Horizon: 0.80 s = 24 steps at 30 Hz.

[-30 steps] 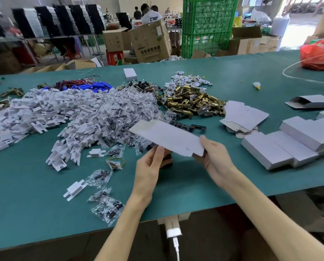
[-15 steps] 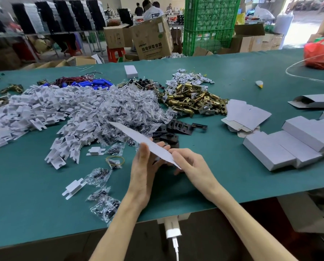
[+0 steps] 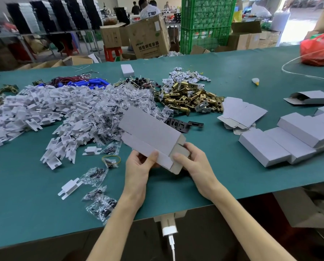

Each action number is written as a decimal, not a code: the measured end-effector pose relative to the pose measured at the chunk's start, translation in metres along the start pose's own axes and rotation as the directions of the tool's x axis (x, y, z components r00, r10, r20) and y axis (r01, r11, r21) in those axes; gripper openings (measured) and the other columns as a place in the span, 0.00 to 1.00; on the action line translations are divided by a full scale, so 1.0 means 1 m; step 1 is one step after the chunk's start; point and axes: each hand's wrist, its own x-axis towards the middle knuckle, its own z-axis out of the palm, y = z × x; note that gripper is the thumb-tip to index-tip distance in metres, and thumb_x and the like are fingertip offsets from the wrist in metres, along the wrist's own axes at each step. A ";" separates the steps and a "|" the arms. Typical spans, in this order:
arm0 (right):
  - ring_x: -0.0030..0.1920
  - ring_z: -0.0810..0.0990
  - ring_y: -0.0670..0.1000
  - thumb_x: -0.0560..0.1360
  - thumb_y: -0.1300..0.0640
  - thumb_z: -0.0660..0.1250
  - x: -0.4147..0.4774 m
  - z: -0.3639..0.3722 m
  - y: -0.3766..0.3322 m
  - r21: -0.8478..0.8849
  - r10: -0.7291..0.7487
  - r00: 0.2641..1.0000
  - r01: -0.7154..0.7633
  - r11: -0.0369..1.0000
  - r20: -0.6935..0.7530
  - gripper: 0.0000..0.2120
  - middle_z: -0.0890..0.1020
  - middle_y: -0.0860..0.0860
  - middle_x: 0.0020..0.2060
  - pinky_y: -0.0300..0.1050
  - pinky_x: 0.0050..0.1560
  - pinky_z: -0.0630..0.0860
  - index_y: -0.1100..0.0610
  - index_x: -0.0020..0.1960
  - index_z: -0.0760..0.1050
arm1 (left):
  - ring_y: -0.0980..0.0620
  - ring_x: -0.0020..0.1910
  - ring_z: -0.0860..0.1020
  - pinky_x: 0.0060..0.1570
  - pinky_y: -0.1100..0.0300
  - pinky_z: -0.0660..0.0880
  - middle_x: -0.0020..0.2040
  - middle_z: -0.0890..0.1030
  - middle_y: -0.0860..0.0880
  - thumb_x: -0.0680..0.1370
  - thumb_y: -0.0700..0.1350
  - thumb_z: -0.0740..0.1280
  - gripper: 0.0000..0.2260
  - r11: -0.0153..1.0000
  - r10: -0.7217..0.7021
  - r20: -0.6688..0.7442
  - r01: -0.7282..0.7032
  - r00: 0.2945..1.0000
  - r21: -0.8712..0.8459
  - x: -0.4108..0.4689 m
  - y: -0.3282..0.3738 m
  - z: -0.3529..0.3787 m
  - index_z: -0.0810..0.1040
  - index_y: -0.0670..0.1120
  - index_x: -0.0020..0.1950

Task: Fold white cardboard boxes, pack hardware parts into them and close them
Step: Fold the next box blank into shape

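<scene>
**Gripping a part-folded white box above the green table**

Holding a white cardboard box [image 3: 149,130] in both hands, just above the near middle of the green table [image 3: 25,194]. Keeping it tilted, with the long side running away and to the left and the far end over the edge of the heaped parts.

Pinching the near long panel with the left hand [image 3: 138,164]: thumb pressing flat on top, other fingers curling underneath and mostly hidden. Gripping the near end with the right hand [image 3: 193,162]: thumb lying on the greyish end flap, fingers curling round behind the end. Showing the end flaps at that end unfolded; impossible to tell how far the box is opened inside.

Working beside several heaps:
- To the left, a wide heap of white plastic brackets [image 3: 34,110], merging into clear bags of screws [image 3: 134,98].
- Beyond the box, a pile of brass latches [image 3: 189,97], with black plates [image 3: 181,124] just behind the box's right edge.
- To the right, a fan of flat box blanks [image 3: 242,112], then closed white boxes [image 3: 289,136] lying side by side and overlapping.
- Near the left hand, a rubber band [image 3: 111,160] and a few loose bags [image 3: 100,202] on the table.
</scene>
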 end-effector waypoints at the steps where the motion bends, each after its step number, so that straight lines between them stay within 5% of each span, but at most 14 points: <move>1: 0.55 0.83 0.59 0.73 0.58 0.71 0.001 -0.002 0.001 0.049 0.015 1.000 -0.014 0.999 -0.023 0.17 0.84 0.60 0.55 0.56 0.58 0.78 0.59 0.62 0.77 | 0.43 0.53 0.83 0.52 0.50 0.82 0.56 0.86 0.42 0.77 0.44 0.73 0.16 1.000 0.002 -0.002 -0.002 1.000 0.030 -0.001 -0.001 0.001 0.79 0.40 0.62; 8: 0.56 0.84 0.59 0.73 0.61 0.69 0.003 -0.006 0.005 0.113 0.005 1.000 -0.006 0.994 0.003 0.30 0.85 0.56 0.57 0.55 0.57 0.81 0.48 0.72 0.69 | 0.52 0.39 0.78 0.38 0.61 0.77 0.46 0.85 0.46 0.77 0.46 0.73 0.15 0.995 0.036 0.043 -0.039 0.998 0.087 -0.002 -0.001 0.001 0.79 0.39 0.60; 16: 0.53 0.84 0.59 0.78 0.66 0.70 0.002 -0.006 0.004 0.114 -0.022 0.999 0.026 0.993 -0.035 0.22 0.85 0.58 0.55 0.56 0.57 0.80 0.49 0.68 0.74 | 0.52 0.39 0.77 0.38 0.60 0.77 0.49 0.85 0.43 0.76 0.47 0.73 0.16 0.993 0.061 0.069 -0.068 0.996 0.099 -0.002 -0.001 0.003 0.79 0.41 0.60; 24: 0.59 0.82 0.58 0.75 0.50 0.75 0.005 -0.003 0.003 0.074 -0.066 0.997 0.069 0.995 -0.046 0.29 0.85 0.54 0.57 0.54 0.60 0.80 0.36 0.73 0.70 | 0.54 0.34 0.77 0.39 0.62 0.77 0.40 0.83 0.49 0.78 0.48 0.70 0.12 0.992 0.058 0.117 -0.070 0.991 0.104 -0.006 0.003 0.007 0.79 0.41 0.57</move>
